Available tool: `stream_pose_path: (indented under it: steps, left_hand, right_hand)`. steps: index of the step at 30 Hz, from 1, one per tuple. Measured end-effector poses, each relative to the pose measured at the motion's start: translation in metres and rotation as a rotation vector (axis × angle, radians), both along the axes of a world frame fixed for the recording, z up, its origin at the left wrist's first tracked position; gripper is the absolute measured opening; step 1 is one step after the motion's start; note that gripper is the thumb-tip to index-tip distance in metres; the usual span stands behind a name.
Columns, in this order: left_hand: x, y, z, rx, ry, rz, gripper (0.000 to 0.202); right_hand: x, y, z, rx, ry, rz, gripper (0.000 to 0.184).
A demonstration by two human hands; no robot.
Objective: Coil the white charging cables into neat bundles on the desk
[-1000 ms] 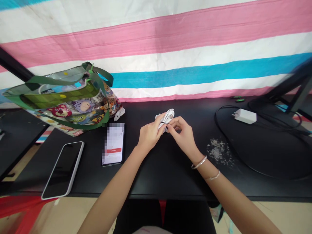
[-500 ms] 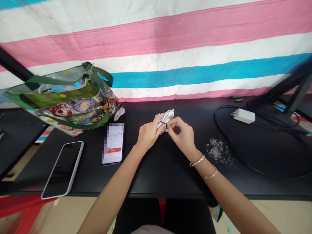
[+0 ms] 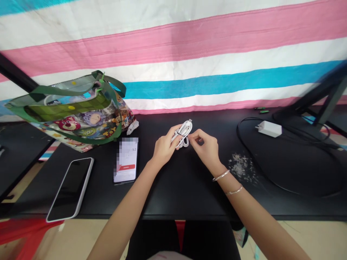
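Head view, and all the action is out in front of the body, over the black smooth-topped table (image 3: 176,191). The left hand (image 3: 164,146) has the white coiled charging cable (image 3: 185,127) clamped between thumb and fingers, gripping the near part of the bundle. The connector end pokes out beyond those fingertips, angled away and to the right, while a lower loop hangs out beside them, towards the other hand.

Across the middle runs the thin black cord-like tie (image 3: 179,133), just past the left thumb. And here's the right hand (image 3: 206,146), thumb and forefinger tips together in a pinch, right beside the coil's right edge. Is a tie end between them? Too small to tell!

The step in hand looks like fine work on that tie, so the left grip ought to stay firm without crushing the loops, thumb close to the crossing so the coil can't fan out. For the right, a pinch near the tie's very tip, with small, even pulls in line with it, should serve best; a sideways tug could drag that hanging loop loose.
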State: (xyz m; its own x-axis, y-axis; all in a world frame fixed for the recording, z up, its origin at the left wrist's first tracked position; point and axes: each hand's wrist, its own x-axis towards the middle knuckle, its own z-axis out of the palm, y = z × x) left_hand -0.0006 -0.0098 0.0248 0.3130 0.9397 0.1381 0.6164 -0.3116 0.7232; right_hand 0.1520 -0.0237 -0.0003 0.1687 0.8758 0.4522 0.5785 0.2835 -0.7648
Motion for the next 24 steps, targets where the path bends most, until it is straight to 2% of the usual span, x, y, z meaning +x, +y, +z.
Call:
stream_pose_path:
  steps: [4, 8, 12, 15, 20, 24]
  left_hand:
    - [0.001, 0.0, -0.003, -0.038, -0.048, -0.1, 0.042]
    - [0.003, -0.001, -0.002, -0.092, 0.012, -0.195, 0.045]
    - [0.004, -0.001, 0.002, -0.07, 0.137, -0.167, 0.045]
    - [0.003, -0.001, 0.004, 0.007, 0.223, -0.078, 0.043]
    - [-0.001, 0.0, 0.007, 0.109, 0.303, 0.047, 0.044]
    - [-0.002, 0.001, 0.008, 0.144, 0.345, 0.079, 0.044]
  right_hand:
    - [0.009, 0.006, 0.002, -0.004, 0.156, -0.045, 0.012]
    - [0.025, 0.015, 0.003, 0.03, 0.354, -0.098, 0.012]
    - [0.041, 0.023, 0.0, 0.044, 0.471, -0.191, 0.017]
    - [0.046, 0.025, -0.005, -0.011, 0.35, -0.198, 0.011]
    - [0.043, 0.021, -0.014, -0.087, -0.112, -0.21, 0.005]
    - [0.036, 0.018, -0.014, -0.111, -0.262, -0.231, 0.009]
